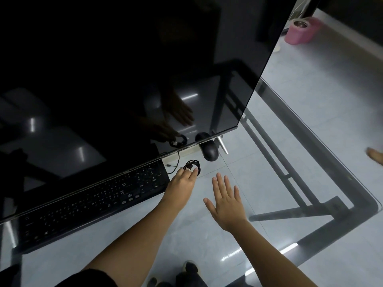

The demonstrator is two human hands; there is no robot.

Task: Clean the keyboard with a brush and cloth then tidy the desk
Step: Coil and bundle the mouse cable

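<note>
A black keyboard (93,201) lies on the glass desk (269,204), partly under the lower edge of a big dark monitor (124,69). Just right of the keyboard sits a coiled black cable (194,163). My left hand (182,183) reaches to it and pinches the coil with its fingertips. My right hand (226,199) hovers flat beside it, fingers spread and straight, holding nothing. No brush or cloth is in view.
A black mouse (210,152) sits below the monitor's right corner, next to a silver monitor foot (222,146). A pink roll-shaped container (300,31) stands on the floor far right. The desk's black frame (290,175) shows through the glass. Dark shoes (190,272) appear below.
</note>
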